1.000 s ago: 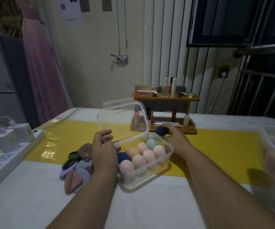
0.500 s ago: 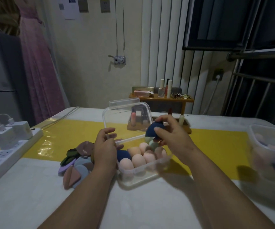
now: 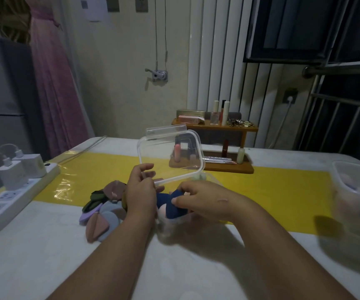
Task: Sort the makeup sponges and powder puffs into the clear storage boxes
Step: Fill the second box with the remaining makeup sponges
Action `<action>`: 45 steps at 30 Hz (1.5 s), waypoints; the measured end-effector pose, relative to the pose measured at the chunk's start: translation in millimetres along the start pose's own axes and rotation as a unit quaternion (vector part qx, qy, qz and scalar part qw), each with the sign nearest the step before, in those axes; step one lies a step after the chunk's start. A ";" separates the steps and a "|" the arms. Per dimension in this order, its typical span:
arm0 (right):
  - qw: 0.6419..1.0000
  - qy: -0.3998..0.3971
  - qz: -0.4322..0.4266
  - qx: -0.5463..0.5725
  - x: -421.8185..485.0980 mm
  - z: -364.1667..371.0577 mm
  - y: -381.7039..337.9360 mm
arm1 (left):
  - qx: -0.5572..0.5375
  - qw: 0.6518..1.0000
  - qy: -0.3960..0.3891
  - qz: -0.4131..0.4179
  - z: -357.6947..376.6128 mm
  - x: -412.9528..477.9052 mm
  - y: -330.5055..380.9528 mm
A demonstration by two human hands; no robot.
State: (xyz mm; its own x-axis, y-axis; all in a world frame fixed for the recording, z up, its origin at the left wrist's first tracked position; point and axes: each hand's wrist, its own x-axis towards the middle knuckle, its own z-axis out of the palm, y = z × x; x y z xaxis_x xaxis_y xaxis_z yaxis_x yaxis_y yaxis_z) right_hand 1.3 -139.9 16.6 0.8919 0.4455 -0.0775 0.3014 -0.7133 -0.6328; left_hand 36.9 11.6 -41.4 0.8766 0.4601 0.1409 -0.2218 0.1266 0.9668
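A clear storage box (image 3: pixel 170 231) sits mid-table with its hinged clear lid (image 3: pixel 170 154) raised. My left hand (image 3: pixel 140 191) pinches the lid's lower edge. My right hand (image 3: pixel 203 199) grips a dark blue makeup sponge (image 3: pixel 173 205) low over the box's near left corner, beside a pale pink sponge (image 3: pixel 161 211). My hands hide most of the other sponges in the box. A pile of flat powder puffs (image 3: pixel 103 210) in brown, grey, green and lilac lies just left of the box.
A second clear box (image 3: pixel 356 187) with sponges stands at the right edge. A white power strip (image 3: pixel 12 195) with chargers lies at the left. A wooden cosmetics shelf (image 3: pixel 215 146) stands behind the box on the yellow runner (image 3: pixel 283 185).
My right hand has carried the dark blue sponge from the box's far side, up and across, down to its near left corner. The left hand stays on the lid.
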 end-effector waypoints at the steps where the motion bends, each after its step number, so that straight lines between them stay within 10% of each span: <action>1: 1.000 -0.010 0.007 -0.009 0.0 0.1 -1.1 | -0.001 1.000 0.001 -0.001 0.3 -0.1 0.3; 45: 0.989 0.000 0.089 -0.116 14.8 16.1 -16.0 | 0.005 1.000 0.007 -0.004 0.4 -4.4 3.4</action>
State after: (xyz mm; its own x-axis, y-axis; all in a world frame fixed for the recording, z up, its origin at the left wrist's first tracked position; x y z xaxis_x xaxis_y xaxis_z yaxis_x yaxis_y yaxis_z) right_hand 4.3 -113.2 13.2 0.9378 0.3016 -0.1719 0.2083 -0.8852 -0.4160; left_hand 32.4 9.7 -38.7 0.8720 0.4718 0.1306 -0.2105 0.1205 0.9701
